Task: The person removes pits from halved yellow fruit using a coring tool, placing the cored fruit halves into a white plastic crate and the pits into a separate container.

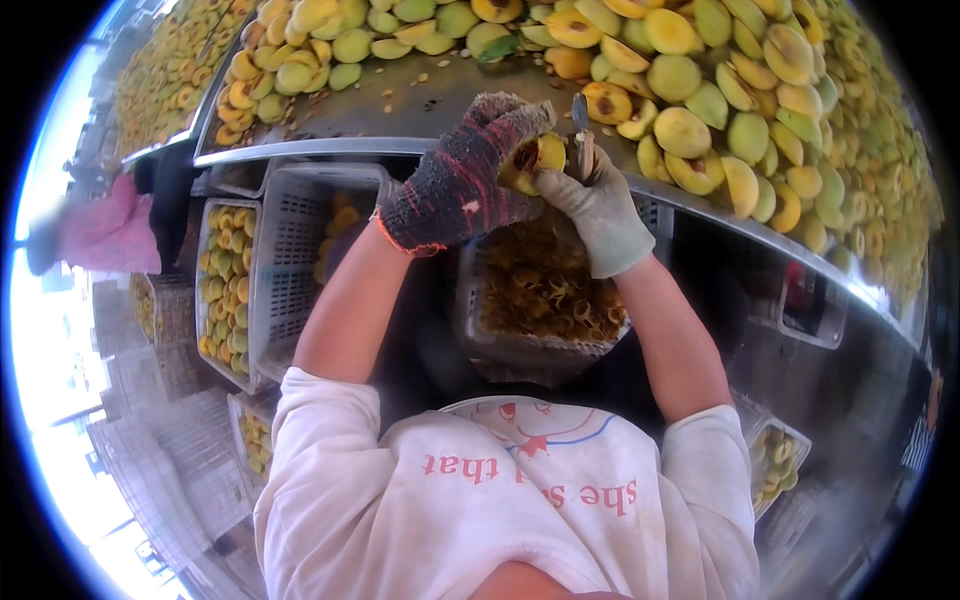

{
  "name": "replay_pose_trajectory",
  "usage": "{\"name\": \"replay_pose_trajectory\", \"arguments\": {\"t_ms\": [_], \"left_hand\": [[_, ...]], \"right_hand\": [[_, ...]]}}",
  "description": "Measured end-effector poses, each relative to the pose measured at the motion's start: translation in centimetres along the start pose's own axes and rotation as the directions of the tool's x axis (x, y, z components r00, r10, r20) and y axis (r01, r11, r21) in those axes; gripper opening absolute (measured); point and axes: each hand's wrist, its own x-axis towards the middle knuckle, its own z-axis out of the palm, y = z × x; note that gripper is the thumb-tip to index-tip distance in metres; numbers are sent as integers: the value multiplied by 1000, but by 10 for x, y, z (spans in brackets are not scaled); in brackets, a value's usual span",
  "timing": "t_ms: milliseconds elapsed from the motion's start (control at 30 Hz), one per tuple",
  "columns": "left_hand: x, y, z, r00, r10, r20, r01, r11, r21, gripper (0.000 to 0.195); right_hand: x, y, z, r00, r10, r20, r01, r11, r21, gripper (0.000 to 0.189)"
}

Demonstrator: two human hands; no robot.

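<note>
My left hand [472, 176], in a dark knitted work glove with red streaks, grips a halved yellow-green stone fruit [541, 156]. Its cut face shows a brown hollow at the centre. My right hand [600, 202], in a pale grey glove, holds a small knife [580, 124] whose blade points away from me. The right thumb touches the fruit's lower edge. Both hands are over the near metal rim of the work table [315, 148]. Beneath them stands a plastic crate [469, 300] full of brownish peelings or fruit scraps [551, 285].
Halved fruit [679, 131] is heaped across the table's right and far side. On the left stand a grey slotted crate [289, 247] with some fruit and a white crate [202, 300] filled with fruit. A person in pink [112, 225] is at far left. Another fruit crate [799, 450] sits behind right.
</note>
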Motion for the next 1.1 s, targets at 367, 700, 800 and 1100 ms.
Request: {"name": "replay_pose_trajectory", "arguments": {"t_ms": [367, 700, 800, 1100], "left_hand": [[17, 15, 49, 987, -46, -153, -4, 951, -309, 56], [10, -1, 51, 952, -66, -298, -58, 919, -389, 56], [15, -5, 43, 953, -207, -220, -25, 672, -740, 61], [10, -12, 68, 783, -598, 168, -47, -328, -944, 38]], "right_hand": [[-5, -8, -27, 991, -51, -124, 61, 995, 81, 35], [7, -3, -20, 987, 68, -144, -60, 996, 61, 26], [17, 9, -17, 962, -83, -259, 115, 988, 107, 26], [20, 8, -17, 803, -573, -162, 306, 630, -714, 34]]}}
